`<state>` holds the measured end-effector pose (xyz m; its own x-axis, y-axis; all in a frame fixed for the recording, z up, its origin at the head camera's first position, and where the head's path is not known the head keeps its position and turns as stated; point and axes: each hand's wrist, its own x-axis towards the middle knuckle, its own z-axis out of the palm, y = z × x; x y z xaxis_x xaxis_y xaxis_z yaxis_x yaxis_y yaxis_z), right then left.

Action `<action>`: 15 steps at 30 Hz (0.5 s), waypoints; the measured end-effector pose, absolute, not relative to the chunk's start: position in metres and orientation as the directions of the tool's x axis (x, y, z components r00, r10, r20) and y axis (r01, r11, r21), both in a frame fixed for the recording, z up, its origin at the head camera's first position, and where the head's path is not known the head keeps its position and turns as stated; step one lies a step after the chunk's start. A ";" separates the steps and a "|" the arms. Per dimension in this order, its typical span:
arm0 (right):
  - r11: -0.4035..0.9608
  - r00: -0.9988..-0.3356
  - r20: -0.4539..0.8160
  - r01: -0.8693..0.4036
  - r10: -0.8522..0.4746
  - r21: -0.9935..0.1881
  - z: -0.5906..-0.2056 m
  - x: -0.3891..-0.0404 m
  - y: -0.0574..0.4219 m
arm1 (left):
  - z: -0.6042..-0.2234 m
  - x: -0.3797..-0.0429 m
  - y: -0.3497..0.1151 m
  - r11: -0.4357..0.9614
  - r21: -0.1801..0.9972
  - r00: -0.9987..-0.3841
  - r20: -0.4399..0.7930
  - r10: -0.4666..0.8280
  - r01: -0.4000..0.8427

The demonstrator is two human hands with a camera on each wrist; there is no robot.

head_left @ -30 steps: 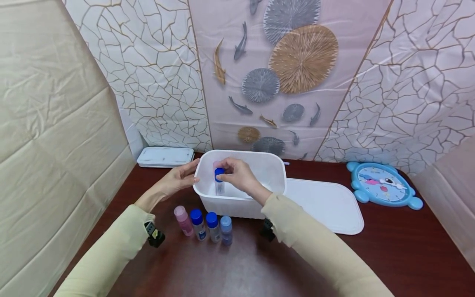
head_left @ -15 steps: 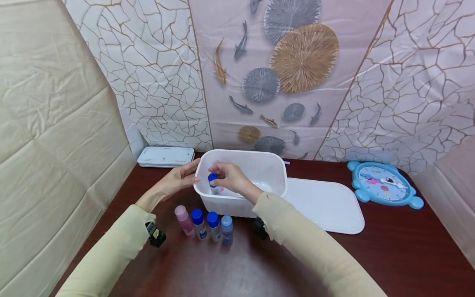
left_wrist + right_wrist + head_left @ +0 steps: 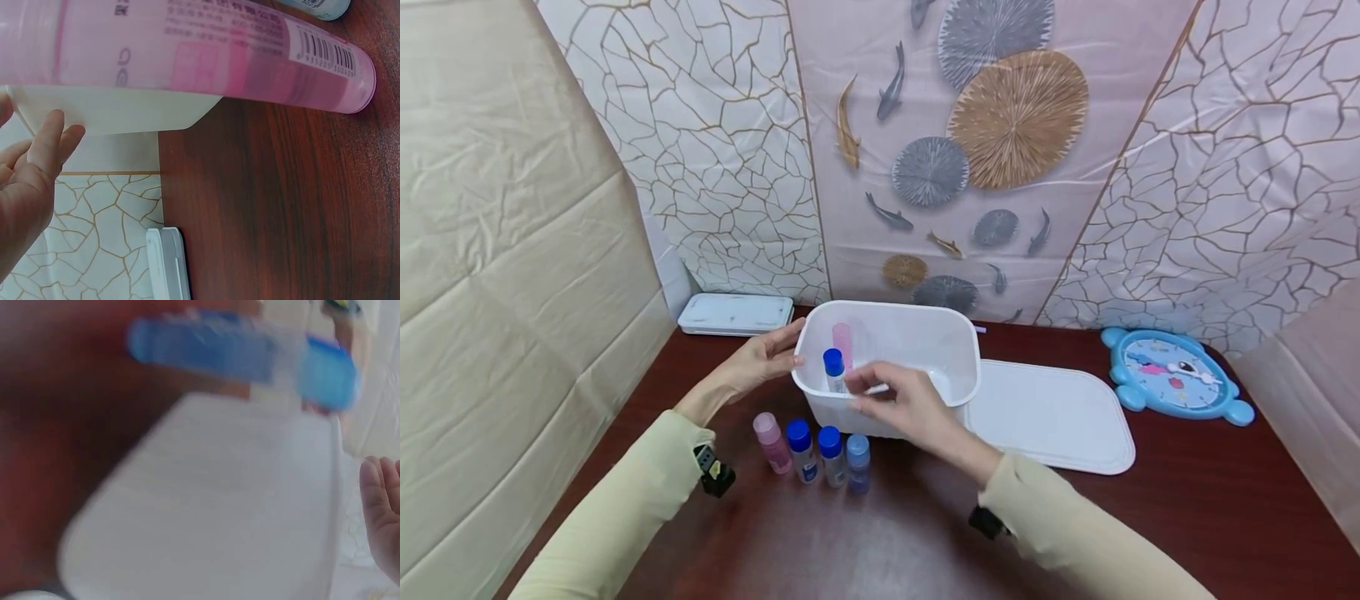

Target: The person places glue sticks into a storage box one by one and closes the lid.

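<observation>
The white plastic box (image 3: 880, 417) stands upright with its top uncovered. My left hand (image 3: 752, 371) rests against its left end, fingers fairly straight along the wall and thumb near the rim. Inside, at the left end, a blue-capped bottle (image 3: 834, 367) stands in front of a pink bottle (image 3: 842, 340). My right hand (image 3: 917, 408) hangs over the box's front rim with loosely curled fingers, holding nothing. In front of the box stands a row: a pink bottle (image 3: 772, 442), two clear bottles with dark blue caps (image 3: 802, 450) and a light blue bottle (image 3: 858, 462).
A white lid (image 3: 1052, 412) lies flat right of the box. Farther right is a light blue animal-shaped clock (image 3: 1176, 371). A white flat case (image 3: 735, 314) lies at the back left. Patterned cloth walls (image 3: 737, 150) enclose the dark wooden table (image 3: 760, 550).
My right hand has set the blue-capped bottle down at the box's left end, let go and drawn back to the right, toward the front rim. My left hand has stayed put.
</observation>
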<state>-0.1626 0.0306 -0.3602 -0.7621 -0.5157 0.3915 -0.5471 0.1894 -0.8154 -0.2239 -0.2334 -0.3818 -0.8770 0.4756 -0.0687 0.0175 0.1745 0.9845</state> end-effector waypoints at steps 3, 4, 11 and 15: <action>0.176 -0.711 0.420 -0.600 -0.563 -0.780 -0.372 -0.145 0.038 | -0.380 -0.225 -0.233 0.187 0.982 -0.881 -0.069 0.467 0.022; 0.187 -0.695 0.427 -0.622 -0.578 -0.760 -0.375 -0.141 0.040 | -0.380 -0.225 -0.233 0.190 0.981 -0.883 -0.070 0.463 0.022; 0.239 -0.669 0.411 -0.659 -0.619 -0.713 -0.395 -0.133 0.044 | -0.381 -0.224 -0.233 0.194 0.981 -0.882 -0.084 0.463 0.008; 0.227 -0.670 0.400 -0.646 -0.625 -0.728 -0.398 -0.133 0.047 | -0.382 -0.223 -0.232 0.192 0.981 -0.882 -0.088 0.463 0.003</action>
<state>-0.1327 0.0467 -0.3978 -0.6704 -0.6249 0.4000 -0.6465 0.2274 -0.7283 -0.2230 -0.2317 -0.3816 -0.8819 0.4631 -0.0884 0.0026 0.1922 0.9813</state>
